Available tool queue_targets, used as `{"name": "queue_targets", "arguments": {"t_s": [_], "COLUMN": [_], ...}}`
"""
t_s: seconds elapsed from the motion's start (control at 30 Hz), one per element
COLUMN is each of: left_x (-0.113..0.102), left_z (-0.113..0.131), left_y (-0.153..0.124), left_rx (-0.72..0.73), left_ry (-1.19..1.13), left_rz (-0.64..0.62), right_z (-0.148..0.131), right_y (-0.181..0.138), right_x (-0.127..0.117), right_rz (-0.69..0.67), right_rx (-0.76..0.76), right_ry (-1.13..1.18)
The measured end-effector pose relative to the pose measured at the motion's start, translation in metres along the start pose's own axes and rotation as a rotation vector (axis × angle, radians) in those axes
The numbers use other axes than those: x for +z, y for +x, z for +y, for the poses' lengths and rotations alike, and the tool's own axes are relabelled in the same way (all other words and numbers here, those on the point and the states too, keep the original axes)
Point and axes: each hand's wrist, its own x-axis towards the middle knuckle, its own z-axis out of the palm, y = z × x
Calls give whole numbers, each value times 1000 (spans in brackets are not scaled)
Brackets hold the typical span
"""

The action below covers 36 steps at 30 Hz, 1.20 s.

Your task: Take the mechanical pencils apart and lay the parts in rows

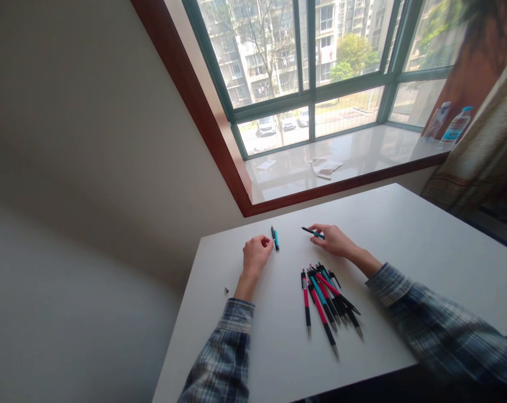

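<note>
My right hand (331, 240) pinches a black-and-teal pen (312, 232) above the far part of the white table (379, 224); the fingers cover one end, so I cannot tell if it is whole. My left hand (256, 254) is closed in a pinch, and whatever it holds is hidden. Right beside those fingertips lie a teal pen part (277, 239) and a thin black piece (273, 232). Nearer to me, between the forearms, several red, teal and black pens (320, 313) form a loose, overlapping pile, most tips toward me.
A small dark piece (226, 290) lies left of my left wrist. Behind the table runs a windowsill (287, 187) with a crumpled white cloth or paper (325, 167) and two plastic bottles (457, 127). A wall (89, 196) stands to the left, a curtain (467, 162) to the right.
</note>
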Motion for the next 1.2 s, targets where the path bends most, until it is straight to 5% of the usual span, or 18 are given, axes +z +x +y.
{"name": "queue_targets", "arguments": {"t_s": [0.27,0.43,0.7,0.9,1.2], "left_x": [5,-23,-95,-84,-87], "left_z": [7,4,-75,-122,-98], "left_y": [-4,-20,-80,-103,-112], "left_rx": [9,13,58,41,-8], "left_ry": [-49,-73,59,-87,-122], "left_rz": [-16,-13,93,-4,-64], "right_z": [0,0,-9,-43,-61], "right_y": [-1,-1,-4,4,25], "right_x": [0,0,2,12,46], "right_rz": [-3,-10,-10,-47,-72], "right_rx": [-22,-41,-99,-199,-299], "right_ry": [-1,18,34,86,-10]}}
